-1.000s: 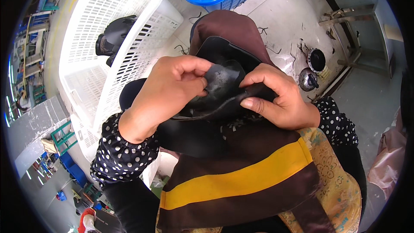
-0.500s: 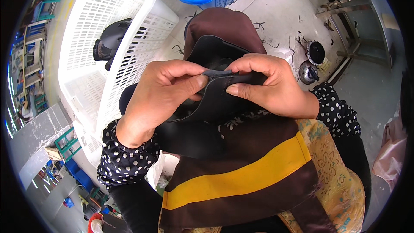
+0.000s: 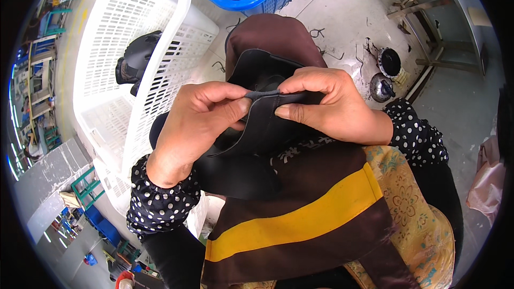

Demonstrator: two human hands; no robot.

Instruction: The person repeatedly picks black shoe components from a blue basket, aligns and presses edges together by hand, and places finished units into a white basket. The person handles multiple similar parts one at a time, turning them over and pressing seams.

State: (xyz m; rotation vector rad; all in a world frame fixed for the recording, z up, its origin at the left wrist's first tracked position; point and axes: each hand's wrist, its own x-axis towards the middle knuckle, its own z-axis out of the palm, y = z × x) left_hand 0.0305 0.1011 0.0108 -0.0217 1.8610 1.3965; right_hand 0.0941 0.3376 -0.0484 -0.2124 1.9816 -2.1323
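Between my hands is a black leather-like piece (image 3: 256, 128) that looks like a shoe upper, with a grey strip along its top edge. My left hand (image 3: 195, 123) pinches the edge at the left end of the grey strip between thumb and forefinger. Close beside it, my right hand (image 3: 334, 104) pinches the same edge with thumb above and below the fold. A stitched seam runs down from the edge between the two hands. The piece's lower part hangs over my brown apron (image 3: 300, 243) with a yellow band. Part of its inside is hidden by my fingers.
A white slatted basket (image 3: 174, 37) at the left holds black pieces (image 3: 142, 53). Beyond my knees stands a blue basket (image 3: 241, 4) with black and white items. A round maroon cushion-like shape (image 3: 273, 29) lies behind the piece. Two dark round containers (image 3: 389, 62) are on the floor, right.
Both hands keep their pinch on the edge and have shifted slightly left in the picture. The whole view has moved a little, and the grip looks the same.
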